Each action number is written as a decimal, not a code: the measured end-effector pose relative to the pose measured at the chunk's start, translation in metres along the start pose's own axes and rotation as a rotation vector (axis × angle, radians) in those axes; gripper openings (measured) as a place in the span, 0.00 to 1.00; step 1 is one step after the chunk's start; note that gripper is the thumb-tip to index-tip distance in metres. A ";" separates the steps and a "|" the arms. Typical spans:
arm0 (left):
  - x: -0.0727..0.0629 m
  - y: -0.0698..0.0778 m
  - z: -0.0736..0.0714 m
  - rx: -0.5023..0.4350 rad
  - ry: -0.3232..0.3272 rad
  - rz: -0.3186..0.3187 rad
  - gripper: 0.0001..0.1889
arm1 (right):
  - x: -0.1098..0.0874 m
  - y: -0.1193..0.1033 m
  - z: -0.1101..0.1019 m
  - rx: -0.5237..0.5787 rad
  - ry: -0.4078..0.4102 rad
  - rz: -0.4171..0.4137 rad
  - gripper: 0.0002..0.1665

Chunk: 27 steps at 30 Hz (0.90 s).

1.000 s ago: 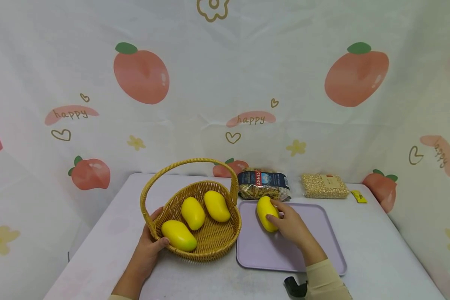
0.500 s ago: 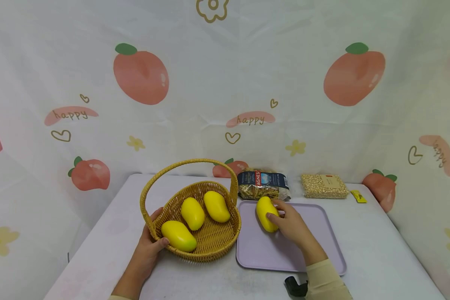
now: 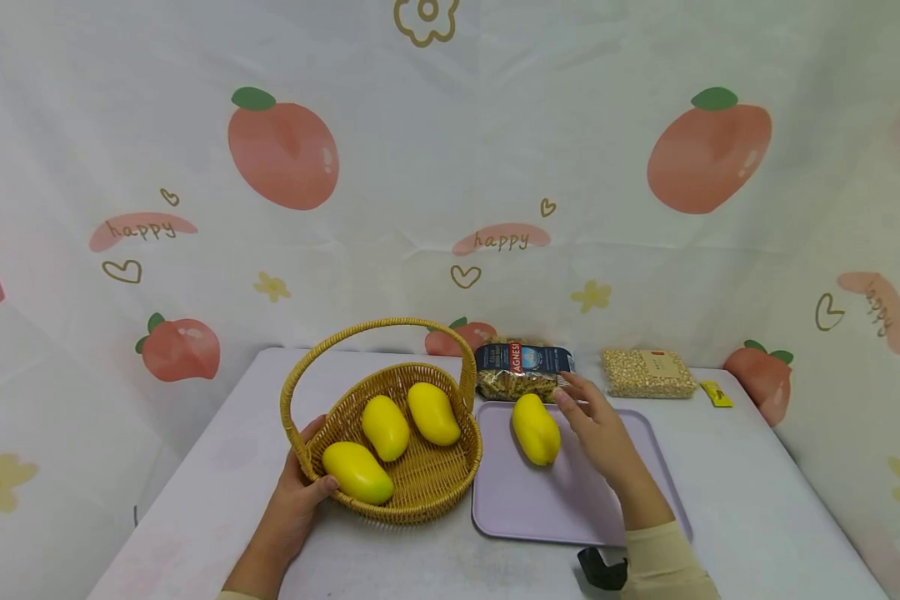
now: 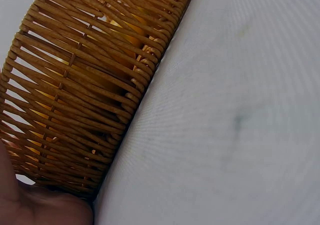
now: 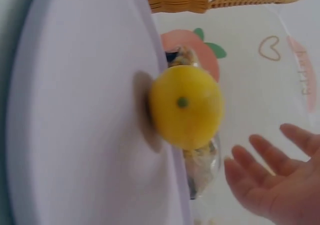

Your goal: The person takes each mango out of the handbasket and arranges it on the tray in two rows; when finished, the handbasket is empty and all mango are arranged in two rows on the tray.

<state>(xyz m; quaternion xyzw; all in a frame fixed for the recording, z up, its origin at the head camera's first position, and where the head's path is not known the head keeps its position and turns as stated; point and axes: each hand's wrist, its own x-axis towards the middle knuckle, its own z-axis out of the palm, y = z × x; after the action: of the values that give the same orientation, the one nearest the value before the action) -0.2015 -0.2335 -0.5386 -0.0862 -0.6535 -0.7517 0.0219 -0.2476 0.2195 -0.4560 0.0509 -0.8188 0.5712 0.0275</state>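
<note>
A round wicker basket [image 3: 427,483] with a tall arched handle holds three yellow mangoes, one mango [image 3: 358,472] at its near left side. My left hand [image 3: 294,500] grips the basket's left rim, thumb over the edge and fingers behind the outer wall. In the left wrist view the woven wall [image 4: 75,85] fills the upper left, the hand at its lower end. Another mango [image 3: 536,430] lies on a pale purple tray [image 3: 540,508]. Just right of that mango my right hand [image 3: 596,429] hovers with spread fingers, holding nothing; the right wrist view shows a gap between them.
Behind the tray lie a bag of pasta [image 3: 521,371] and a clear pack of pale grains [image 3: 648,372]. A small yellow packet [image 3: 717,393] is at the back right. A black object [image 3: 602,570], partly behind the right sleeve, appears at the near side. A printed cloth hangs behind the table.
My right hand has let go of the mango on the tray and moved right and up, its fingers spreading. The left hand and basket have stayed in place.
</note>
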 end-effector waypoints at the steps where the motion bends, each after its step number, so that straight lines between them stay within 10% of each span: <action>1: 0.000 0.000 0.000 0.001 0.000 0.000 0.44 | -0.001 -0.002 -0.001 0.033 -0.002 -0.015 0.38; 14: 0.001 0.001 0.000 0.007 -0.001 -0.007 0.44 | -0.014 -0.025 -0.003 0.381 -0.101 -0.247 0.34; 27: 0.001 -0.002 -0.003 0.002 -0.008 -0.020 0.46 | -0.023 -0.039 0.024 0.514 -0.370 -0.419 0.42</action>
<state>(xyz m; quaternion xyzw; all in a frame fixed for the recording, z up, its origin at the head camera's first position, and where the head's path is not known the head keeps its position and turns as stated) -0.2029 -0.2358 -0.5403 -0.0827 -0.6551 -0.7509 0.0117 -0.2201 0.1850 -0.4297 0.3251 -0.6116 0.7211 -0.0183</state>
